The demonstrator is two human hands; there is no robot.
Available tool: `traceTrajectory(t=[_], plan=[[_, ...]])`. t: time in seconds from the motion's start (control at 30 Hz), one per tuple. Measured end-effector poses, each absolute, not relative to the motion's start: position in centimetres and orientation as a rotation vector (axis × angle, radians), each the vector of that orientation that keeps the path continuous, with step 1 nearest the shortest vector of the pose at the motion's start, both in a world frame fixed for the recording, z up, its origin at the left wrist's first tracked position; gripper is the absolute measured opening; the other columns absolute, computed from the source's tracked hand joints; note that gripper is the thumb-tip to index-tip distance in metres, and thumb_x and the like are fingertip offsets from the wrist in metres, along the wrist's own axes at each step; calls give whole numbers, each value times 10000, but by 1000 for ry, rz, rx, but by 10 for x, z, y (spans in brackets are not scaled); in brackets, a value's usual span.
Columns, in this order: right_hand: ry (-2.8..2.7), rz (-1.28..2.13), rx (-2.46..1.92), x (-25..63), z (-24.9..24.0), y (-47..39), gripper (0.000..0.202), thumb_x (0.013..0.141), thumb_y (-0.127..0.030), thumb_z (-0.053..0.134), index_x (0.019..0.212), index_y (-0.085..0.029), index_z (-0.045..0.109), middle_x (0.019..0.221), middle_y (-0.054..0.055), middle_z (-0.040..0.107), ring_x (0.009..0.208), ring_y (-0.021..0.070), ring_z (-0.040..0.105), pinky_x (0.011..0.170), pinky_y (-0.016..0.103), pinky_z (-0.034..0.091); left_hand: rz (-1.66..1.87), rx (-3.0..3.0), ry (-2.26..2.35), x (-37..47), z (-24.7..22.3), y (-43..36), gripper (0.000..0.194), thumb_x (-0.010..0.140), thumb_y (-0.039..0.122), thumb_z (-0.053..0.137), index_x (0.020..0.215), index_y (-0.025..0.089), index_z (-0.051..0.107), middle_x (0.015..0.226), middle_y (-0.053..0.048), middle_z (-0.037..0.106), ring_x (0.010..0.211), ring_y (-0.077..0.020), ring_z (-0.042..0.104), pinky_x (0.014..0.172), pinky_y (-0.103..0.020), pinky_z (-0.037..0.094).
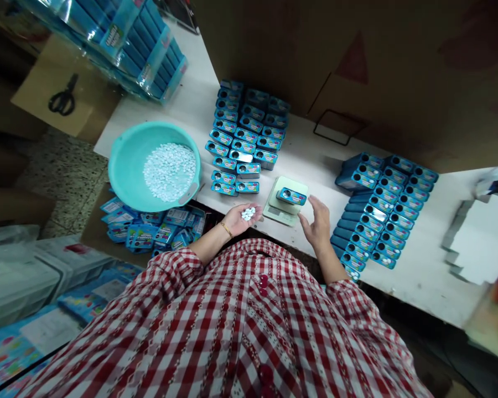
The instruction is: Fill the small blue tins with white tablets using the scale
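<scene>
My left hand (241,218) lies palm up near the table's front edge, its fingers cupped round a small heap of white tablets (248,213). A pale green scale (279,215) sits between my hands, with one blue tin (292,196) on its plate. Just right of the scale is my right hand (316,222), thumb and fingers apart, holding nothing. To the left, a turquoise basin (126,171) contains many white tablets (170,172). Rows of blue tins with round holes (244,146) stand behind my left hand.
More blue tins (373,222), some with white tablets on top, stand at the right. Wrapped blue packs (145,50) are at the back left. Cardboard (382,72) rises behind. Scissors (63,99) lie on a box; blue packets (149,229) are below the basin.
</scene>
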State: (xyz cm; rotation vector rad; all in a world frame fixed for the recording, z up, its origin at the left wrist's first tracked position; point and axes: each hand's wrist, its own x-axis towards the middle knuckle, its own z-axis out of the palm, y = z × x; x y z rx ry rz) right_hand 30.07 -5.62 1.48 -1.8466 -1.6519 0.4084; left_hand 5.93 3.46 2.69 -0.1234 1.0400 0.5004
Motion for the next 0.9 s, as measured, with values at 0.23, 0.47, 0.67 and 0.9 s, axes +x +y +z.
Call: traceTrajectory(t=[0.23,0.47,0.67,0.9], plan=[[-1412,111,-1999,283,18,-96,241,857,-251,465,1063,-200,580,1085,109,578,1036,218,539,864,436,461,519,-175,1134,51,24,23,198,832,103,440,865,70,632,767,-110,673,748,-156,652,697,-266,524],[-1234,46,-2021,300,20,-86,233,856,-282,459,1003,-168,599,1006,110,590,979,214,551,802,413,482,532,-162,1112,49,23,27,191,830,101,439,836,64,626,810,-121,679,777,-168,656,701,-268,529],[-1244,139,-1944,284,33,-78,208,857,-274,463,937,-176,627,859,86,597,829,195,568,716,372,494,512,-125,1077,52,24,24,205,812,63,434,858,59,633,822,-129,680,794,-170,655,742,-281,522],[-1878,660,-1586,229,34,-81,237,879,-257,435,1030,-218,614,893,71,632,865,176,583,762,332,502,367,1,972,65,25,10,213,757,5,476,868,49,653,825,-137,680,779,-167,649,751,-270,504]])
